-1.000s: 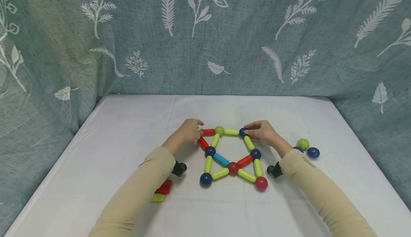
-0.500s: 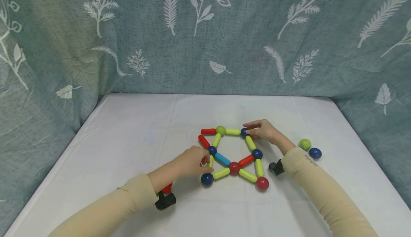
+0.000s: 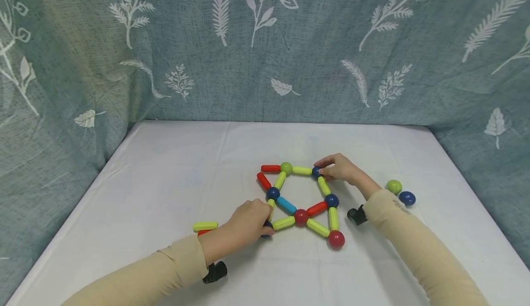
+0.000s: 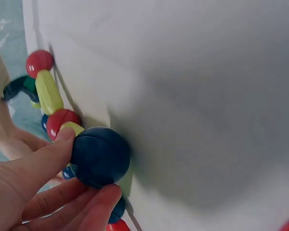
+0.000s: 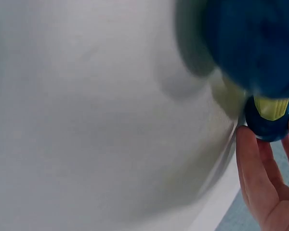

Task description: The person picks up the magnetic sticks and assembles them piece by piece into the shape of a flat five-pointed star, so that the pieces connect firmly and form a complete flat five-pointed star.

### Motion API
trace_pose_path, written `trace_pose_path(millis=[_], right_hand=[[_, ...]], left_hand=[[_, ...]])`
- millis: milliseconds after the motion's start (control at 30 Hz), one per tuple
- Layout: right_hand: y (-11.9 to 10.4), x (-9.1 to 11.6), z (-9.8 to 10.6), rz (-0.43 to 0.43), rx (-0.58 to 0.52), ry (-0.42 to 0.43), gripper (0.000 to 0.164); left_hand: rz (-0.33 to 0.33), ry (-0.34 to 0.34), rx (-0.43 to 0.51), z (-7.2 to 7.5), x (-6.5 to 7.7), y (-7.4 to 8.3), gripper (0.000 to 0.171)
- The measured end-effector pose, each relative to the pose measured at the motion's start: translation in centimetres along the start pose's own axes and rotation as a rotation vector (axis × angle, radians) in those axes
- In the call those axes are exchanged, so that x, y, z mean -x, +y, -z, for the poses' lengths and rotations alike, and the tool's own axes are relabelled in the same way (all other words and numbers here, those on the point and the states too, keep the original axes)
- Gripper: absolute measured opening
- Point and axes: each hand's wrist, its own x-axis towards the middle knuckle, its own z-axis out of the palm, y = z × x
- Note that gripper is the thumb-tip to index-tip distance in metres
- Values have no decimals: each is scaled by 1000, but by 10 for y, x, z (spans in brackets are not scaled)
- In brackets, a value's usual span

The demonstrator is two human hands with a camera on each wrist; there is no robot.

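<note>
While a leafy curtain (image 3: 232, 94) hung beyond the white tabletop's (image 3: 165, 172) far edge, the left grip (image 3: 250, 223) pinched a mid-tabletop stick frame's (image 3: 286, 206) near blue ball (image 4: 102, 156), the right grip (image 3: 339, 169) its far blue ball (image 3: 316, 172); only the left wrist view showed the former mostly uncovered.

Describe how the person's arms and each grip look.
The left sleeve and right sleeve are beige, the right bearing a small unreadable marking. A black device is worn beside each cuff. The left grip and right grip are ungloved.
</note>
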Motion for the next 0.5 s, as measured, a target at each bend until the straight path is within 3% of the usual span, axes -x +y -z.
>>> trace_pose_path(millis=[200, 500], right_hand=[[5, 12, 1, -28, 41, 43, 31], [17, 35, 0, -59, 38, 72, 31]], left_hand=[[37, 30, -2, 7, -5, -14, 23], [83, -5, -52, 18, -23, -32, 16]])
